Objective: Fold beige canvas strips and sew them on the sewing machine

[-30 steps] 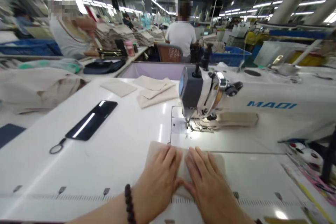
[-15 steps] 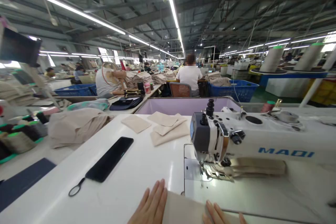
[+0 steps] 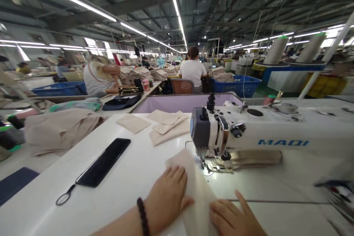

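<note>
Two spread hands, left hand (image 3: 167,201) and right hand (image 3: 233,215), are being pressed onto beige cloth (image 3: 195,188). It is being held beside the presser foot (image 3: 215,166).

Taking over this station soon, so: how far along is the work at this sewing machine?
Done, apparently: folded beige fabric pieces lie beyond the sewing machine. In hand: the left hand and right hand press a beige fabric piece flat, beside the presser foot. Still to do: that piece is not under the needle yet, and a heap of beige fabric further left may need sewing.
</note>
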A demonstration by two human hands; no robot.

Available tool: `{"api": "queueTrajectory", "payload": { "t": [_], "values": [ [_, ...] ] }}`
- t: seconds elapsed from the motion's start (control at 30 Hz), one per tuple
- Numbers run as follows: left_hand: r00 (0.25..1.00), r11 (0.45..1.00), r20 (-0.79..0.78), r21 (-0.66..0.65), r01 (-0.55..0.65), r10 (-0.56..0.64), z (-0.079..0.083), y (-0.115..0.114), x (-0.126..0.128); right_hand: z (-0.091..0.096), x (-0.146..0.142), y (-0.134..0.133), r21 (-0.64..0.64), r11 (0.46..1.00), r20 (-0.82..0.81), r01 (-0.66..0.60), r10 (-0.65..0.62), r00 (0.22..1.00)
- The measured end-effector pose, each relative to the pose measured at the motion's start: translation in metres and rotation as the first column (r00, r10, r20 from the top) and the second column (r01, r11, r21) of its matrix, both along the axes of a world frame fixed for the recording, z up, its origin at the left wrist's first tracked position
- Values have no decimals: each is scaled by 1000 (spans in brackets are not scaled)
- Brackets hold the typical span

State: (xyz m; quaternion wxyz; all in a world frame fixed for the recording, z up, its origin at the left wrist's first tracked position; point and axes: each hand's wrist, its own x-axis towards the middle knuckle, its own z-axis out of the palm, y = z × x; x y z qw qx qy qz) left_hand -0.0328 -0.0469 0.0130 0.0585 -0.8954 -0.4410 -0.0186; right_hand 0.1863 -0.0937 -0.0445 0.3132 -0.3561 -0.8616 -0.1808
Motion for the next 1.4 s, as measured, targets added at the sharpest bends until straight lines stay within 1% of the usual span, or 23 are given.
{"api": "queueTrajectory", "payload": {
  "t": [0.03,0.07,0.1,0.13,0.17,0.2,0.27,0.3,0.4,0.47,0.53,0.63,0.77,1.03,1.4],
  "values": [
    [1000,1000,-26,-25,0,-1,7,10,5,15,1,4,-138,990,67,-32,41,997],
    [999,999,-49,-32,1,-2,11,19,11,29,2,8,-276,959,139,-58,100,985],
    [998,1000,-59,-31,-5,3,14,26,17,43,2,14,-411,908,211,-83,183,960],
    [998,999,-62,-43,13,-15,15,31,23,55,3,20,-511,854,251,-92,251,935],
    [996,996,-60,-73,59,-64,15,34,28,63,5,26,-550,828,272,-108,300,914],
    [992,989,-56,-111,102,-109,13,34,32,67,7,32,-563,815,281,-135,342,897],
    [987,977,-16,-145,157,-161,10,32,38,67,11,40,-564,804,247,-188,382,891],
    [986,976,10,-136,168,-168,7,31,39,64,13,41,-554,804,215,-215,388,897],
    [980,982,80,-36,187,-184,0,29,38,55,19,43,-507,824,120,-255,360,925],
    [976,979,86,-8,203,-202,-3,32,36,52,20,44,-474,853,102,-219,300,948],
    [980,982,78,-18,188,-186,-5,36,35,51,19,47,-457,876,109,-156,229,967],
    [986,987,72,-30,156,-153,-5,42,35,49,17,50,-460,884,116,-87,157,981],
    [984,987,87,-29,161,-157,-6,48,35,46,14,51,-466,885,118,-22,87,989],
    [983,985,97,-49,163,-158,-8,57,35,43,12,50,-499,864,138,59,12,990],
    [980,986,127,-55,159,-151,-10,61,34,43,9,51,-435,892,181,122,-46,982]
  ]
}}
